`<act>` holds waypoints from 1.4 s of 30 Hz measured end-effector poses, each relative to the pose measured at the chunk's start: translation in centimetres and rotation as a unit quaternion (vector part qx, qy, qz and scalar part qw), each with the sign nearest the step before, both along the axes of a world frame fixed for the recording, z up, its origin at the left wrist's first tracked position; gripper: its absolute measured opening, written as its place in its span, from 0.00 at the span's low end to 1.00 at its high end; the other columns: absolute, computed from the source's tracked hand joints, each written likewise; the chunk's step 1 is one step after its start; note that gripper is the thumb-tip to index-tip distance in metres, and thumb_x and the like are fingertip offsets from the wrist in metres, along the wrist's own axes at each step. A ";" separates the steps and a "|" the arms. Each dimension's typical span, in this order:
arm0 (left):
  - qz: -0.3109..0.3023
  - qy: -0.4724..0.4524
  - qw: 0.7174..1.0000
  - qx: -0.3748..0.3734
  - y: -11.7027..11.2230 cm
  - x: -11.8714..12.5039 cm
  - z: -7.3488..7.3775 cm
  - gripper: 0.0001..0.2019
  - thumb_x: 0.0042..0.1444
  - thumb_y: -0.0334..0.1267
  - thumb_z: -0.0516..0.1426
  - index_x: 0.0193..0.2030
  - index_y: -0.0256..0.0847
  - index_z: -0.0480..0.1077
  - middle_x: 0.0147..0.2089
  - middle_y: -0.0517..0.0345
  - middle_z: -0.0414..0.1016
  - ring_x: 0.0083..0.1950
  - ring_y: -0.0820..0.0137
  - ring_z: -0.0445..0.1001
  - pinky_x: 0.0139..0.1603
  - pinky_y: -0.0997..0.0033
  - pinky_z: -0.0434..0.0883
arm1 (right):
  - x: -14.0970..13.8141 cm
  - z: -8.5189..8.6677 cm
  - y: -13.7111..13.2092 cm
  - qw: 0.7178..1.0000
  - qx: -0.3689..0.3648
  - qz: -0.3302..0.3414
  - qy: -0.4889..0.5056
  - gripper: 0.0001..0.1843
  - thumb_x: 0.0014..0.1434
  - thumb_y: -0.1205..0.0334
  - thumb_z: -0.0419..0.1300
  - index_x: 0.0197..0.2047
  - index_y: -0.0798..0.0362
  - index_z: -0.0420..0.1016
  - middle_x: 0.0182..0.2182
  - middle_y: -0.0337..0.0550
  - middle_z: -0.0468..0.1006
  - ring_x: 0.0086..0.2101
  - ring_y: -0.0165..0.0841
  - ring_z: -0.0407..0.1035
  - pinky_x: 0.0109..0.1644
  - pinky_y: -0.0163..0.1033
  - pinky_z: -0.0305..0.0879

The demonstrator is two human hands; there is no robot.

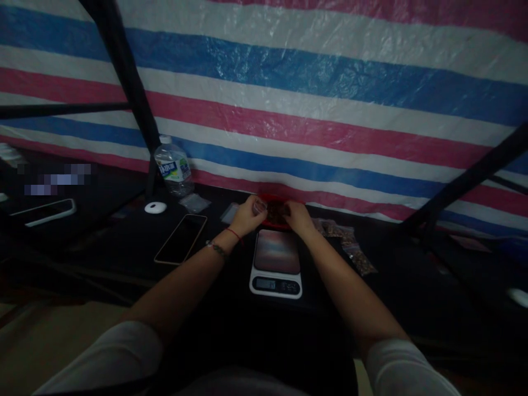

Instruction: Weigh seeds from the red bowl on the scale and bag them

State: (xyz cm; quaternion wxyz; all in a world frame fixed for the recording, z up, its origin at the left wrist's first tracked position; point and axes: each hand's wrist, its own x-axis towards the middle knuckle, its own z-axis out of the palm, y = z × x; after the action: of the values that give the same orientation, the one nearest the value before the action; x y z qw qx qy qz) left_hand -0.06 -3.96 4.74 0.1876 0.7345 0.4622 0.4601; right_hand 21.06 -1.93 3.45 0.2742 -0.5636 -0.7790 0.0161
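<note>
A red bowl [274,220] of small brown pieces stands at the back of the black table, against the striped sheet. At its left rim my left hand [247,215] is closed on a small clear plastic bag [259,207]. My right hand [297,215] reaches over the right rim, its bent fingers down among the brown pieces; what they pinch is too dark to make out. Just in front of the bowl lies a white kitchen scale [276,263] with a lit display and nothing on its plate.
Several filled zip bags [359,259] lie to the right. Leftward are flat clear bags [194,203], a phone [181,239], a white oval case [155,208] and a large plastic bottle [174,168]. Dark metal posts [124,71] flank the striped sheet [313,110].
</note>
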 end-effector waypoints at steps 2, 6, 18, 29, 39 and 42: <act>0.014 0.001 1.000 -0.005 1.0 0.2 -0.5 0.11 0.50 0.39 0.58 0.40 0.41 0.66 0.35 0.59 0.75 0.34 0.70 0.74 0.37 0.71 0.69 | -0.2 0.6 0.2 0.998 -0.009 0.038 -0.056 0.18 0.49 0.74 0.58 0.45 0.56 0.73 0.44 0.52 0.76 0.46 0.40 0.68 0.55 0.45 0.60; 0.019 -0.014 1.000 -0.002 2.1 0.1 -1.1 0.11 0.51 0.39 0.57 0.41 0.41 0.65 0.34 0.58 0.74 0.34 0.69 0.73 0.35 0.70 0.69 | 0.8 0.4 -0.5 0.997 0.028 0.044 0.064 0.14 0.50 0.69 0.59 0.43 0.55 0.72 0.40 0.48 0.76 0.42 0.37 0.69 0.50 0.45 0.64; -0.060 0.007 0.998 0.010 1.3 -1.0 -3.4 0.10 0.51 0.39 0.57 0.40 0.39 0.64 0.35 0.58 0.71 0.34 0.72 0.71 0.35 0.72 0.68 | 2.0 -1.9 -5.6 0.919 -0.141 0.168 0.329 0.17 0.56 0.53 0.60 0.46 0.52 0.75 0.42 0.46 0.77 0.43 0.37 0.71 0.50 0.46 0.66; -0.071 -0.033 0.997 0.005 2.2 -0.9 -4.3 0.09 0.51 0.37 0.57 0.39 0.39 0.64 0.33 0.60 0.72 0.31 0.73 0.70 0.34 0.73 0.67 | 2.1 -1.2 -7.1 0.918 -0.143 0.226 0.292 0.26 0.57 0.55 0.59 0.59 0.46 0.63 0.49 0.46 0.73 0.47 0.37 0.69 0.49 0.44 0.67; -0.079 -0.041 0.996 -0.011 3.0 -0.8 -5.2 0.11 0.50 0.37 0.58 0.40 0.39 0.64 0.33 0.59 0.72 0.32 0.72 0.71 0.35 0.71 0.68 | 1.5 -0.1 -8.1 0.958 -0.110 0.243 0.109 0.34 0.50 0.61 0.66 0.61 0.46 0.64 0.51 0.47 0.73 0.52 0.41 0.66 0.58 0.52 0.60; -0.075 -0.041 0.996 -0.013 3.0 -0.8 -5.3 0.11 0.50 0.38 0.58 0.40 0.39 0.65 0.34 0.59 0.72 0.33 0.72 0.71 0.36 0.70 0.69 | 2.2 0.2 -7.8 0.961 -0.093 0.239 0.102 0.35 0.49 0.56 0.67 0.60 0.45 0.64 0.56 0.48 0.69 0.55 0.43 0.63 0.59 0.53 0.58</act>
State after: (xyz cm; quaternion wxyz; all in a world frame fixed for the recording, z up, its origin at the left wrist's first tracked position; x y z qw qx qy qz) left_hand -0.84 -0.97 -0.54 0.2503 0.7450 0.4037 0.4684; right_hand 23.31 -9.75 3.64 0.2873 -0.3797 -0.8537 0.2108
